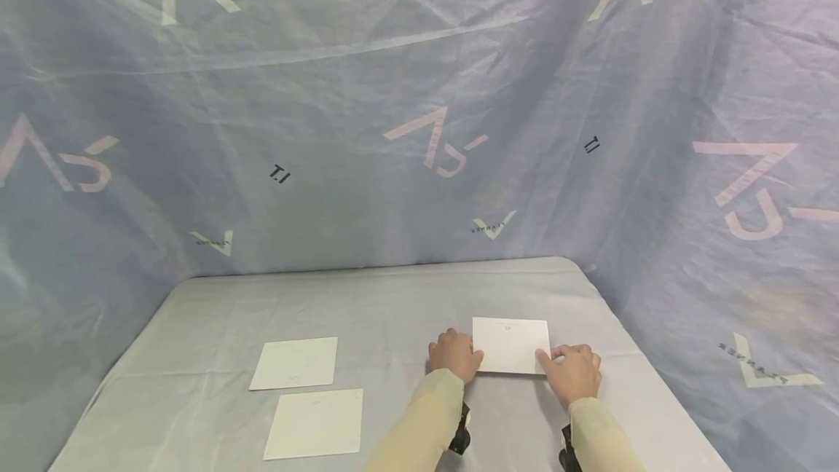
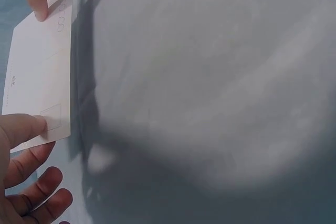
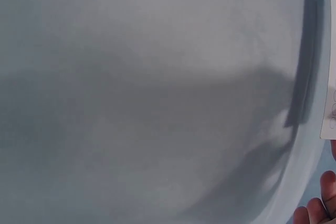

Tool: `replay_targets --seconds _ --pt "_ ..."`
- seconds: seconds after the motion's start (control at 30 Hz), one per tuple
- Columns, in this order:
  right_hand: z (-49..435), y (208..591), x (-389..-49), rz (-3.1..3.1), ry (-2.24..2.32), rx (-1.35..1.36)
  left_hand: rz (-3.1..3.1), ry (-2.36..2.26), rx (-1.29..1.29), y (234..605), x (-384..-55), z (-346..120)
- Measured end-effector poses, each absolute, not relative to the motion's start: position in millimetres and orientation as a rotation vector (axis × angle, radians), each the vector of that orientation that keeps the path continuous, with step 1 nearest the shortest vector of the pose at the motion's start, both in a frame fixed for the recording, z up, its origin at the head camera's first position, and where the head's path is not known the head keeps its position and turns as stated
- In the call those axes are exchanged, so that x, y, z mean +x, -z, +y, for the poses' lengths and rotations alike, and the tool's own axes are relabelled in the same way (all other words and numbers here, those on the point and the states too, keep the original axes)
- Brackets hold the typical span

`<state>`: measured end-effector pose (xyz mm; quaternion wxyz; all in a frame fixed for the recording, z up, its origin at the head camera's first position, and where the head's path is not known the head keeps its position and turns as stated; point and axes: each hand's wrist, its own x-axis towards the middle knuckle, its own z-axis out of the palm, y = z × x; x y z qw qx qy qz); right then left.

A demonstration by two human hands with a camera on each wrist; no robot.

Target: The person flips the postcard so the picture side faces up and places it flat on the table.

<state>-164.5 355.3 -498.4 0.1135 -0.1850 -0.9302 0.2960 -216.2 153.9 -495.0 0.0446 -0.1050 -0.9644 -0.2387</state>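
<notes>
A white postcard (image 1: 511, 344) is held between both hands at the right of the head view. My left hand (image 1: 454, 353) pinches its left end, thumb on the face and fingers behind. My right hand (image 1: 574, 371) pinches the opposite end the same way. In the left wrist view, the postcard (image 2: 38, 77) shows a row of small printed loops near one end and a faint box by the left thumb. A shadow lies beside it on the cloth, so it appears raised. The right wrist view catches only its edge (image 3: 332, 66) and some fingertips.
Two more white cards lie on the left part of the table, a farther one (image 1: 295, 363) and a nearer one (image 1: 314, 425). Grey cloth covers the table (image 1: 393, 304). A printed grey-blue curtain (image 1: 341, 130) hangs behind and along both sides.
</notes>
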Motion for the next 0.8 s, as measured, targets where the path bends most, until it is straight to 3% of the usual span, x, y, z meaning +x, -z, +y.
replay_targets --seconds 0.8 --pt "314 482 -182 -2.738 -0.932 -0.387 -2.910 0.667 -0.232 480 -228 110"
